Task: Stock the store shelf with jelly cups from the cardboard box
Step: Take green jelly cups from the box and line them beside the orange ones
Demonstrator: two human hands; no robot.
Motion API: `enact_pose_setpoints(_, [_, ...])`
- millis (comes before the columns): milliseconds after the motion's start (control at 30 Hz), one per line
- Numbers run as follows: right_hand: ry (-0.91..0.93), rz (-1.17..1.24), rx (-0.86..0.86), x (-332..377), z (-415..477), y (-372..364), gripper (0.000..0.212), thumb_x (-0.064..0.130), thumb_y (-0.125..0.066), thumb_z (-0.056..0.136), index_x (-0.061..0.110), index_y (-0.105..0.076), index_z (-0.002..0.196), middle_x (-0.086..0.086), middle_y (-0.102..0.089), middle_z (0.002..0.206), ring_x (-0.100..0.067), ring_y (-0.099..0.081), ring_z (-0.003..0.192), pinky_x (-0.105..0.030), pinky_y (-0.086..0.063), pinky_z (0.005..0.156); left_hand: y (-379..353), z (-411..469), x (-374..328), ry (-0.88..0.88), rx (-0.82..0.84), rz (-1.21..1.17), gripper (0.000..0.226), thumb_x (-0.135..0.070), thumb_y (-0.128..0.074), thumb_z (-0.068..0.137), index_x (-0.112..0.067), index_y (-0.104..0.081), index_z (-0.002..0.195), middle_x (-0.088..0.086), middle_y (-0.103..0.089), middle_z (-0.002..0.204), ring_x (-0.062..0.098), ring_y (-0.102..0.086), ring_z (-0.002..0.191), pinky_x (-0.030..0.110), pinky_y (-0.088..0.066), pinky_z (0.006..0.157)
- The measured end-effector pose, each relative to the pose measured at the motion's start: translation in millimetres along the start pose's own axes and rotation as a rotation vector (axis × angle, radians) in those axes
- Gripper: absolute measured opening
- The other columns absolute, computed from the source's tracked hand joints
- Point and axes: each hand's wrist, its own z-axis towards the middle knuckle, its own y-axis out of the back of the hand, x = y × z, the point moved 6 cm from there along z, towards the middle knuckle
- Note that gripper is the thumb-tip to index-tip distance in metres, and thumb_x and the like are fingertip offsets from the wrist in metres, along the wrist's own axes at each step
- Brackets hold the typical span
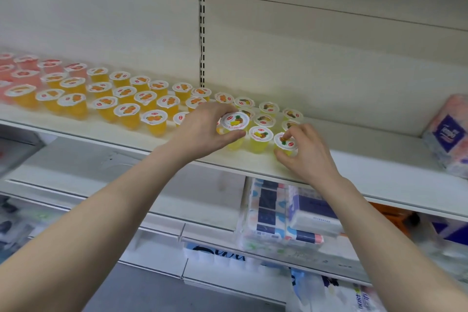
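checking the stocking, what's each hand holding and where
Left hand: pineapple jelly cup, by its lid rim. Right hand: front-row cup on the shelf, by its rim.

Cream metal shelving (329, 33), slotted upright (202, 40)

pink cups (15, 68) far left – blurred, cut by the edge | tissue pack (448, 134) – cropped at right | lower shelf goods (15, 220) smeared, unreadable | left hand (202, 129) hides part of its cup (234, 121)
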Motion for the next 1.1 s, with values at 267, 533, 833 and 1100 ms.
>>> enact_pose_setpoints(267, [0.166,0.158,-0.055,31,18,28,0.054,0.043,-0.076,0.075,0.024,-0.052,0.120,0.010,-0.051,0.113,-0.014,-0.053,0.101,-0.032,-0.045,0.086,-19,32,-27,0.056,0.029,-0.202,0.056,-0.051,-0.071,0.074,-0.023,-0.052,0.119,-0.009,-0.067,0.102,0.010,-0.062,0.095,0.035,-0.051,0.082])
enact_pose_setpoints(533, [-0.033,0.515,-0.113,3,30,39,0.063,0.037,-0.079,0.075,0.032,-0.043,0.127,0.015,-0.062,0.106,-0.005,-0.060,0.086,-0.031,-0.052,0.076,-48,66,-62,0.122,0.090,-0.384,0.043,-0.049,-0.069,0.069,-0.024,-0.055,0.101,-0.011,-0.066,0.097,0.009,-0.065,0.092,0.036,-0.053,0.080])
enact_pose_setpoints(833, [-0.224,0.305,-0.184,-72,48,56,0.057,0.022,-0.075,0.076,0.021,-0.047,0.125,0.003,-0.064,0.097,-0.021,-0.062,0.082,-0.027,-0.045,0.072,-77,75,-67,-0.083,0.237,-0.054,0.039,-0.042,-0.055,0.095,-0.024,-0.059,0.129,-0.002,-0.059,0.133,0.019,-0.053,0.121,0.025,-0.036,0.094])
enact_pose_setpoints(1100, [-0.382,0.086,0.092,-120,59,13,0.058,0.026,-0.077,0.076,0.015,-0.053,0.128,-0.008,-0.059,0.126,-0.030,-0.057,0.113,-0.032,-0.044,0.089,-107,57,-44,-0.123,0.369,0.147,0.040,-0.040,-0.042,0.101,-0.027,-0.054,0.137,0.001,-0.050,0.143,0.024,-0.044,0.130,0.035,-0.033,0.108])
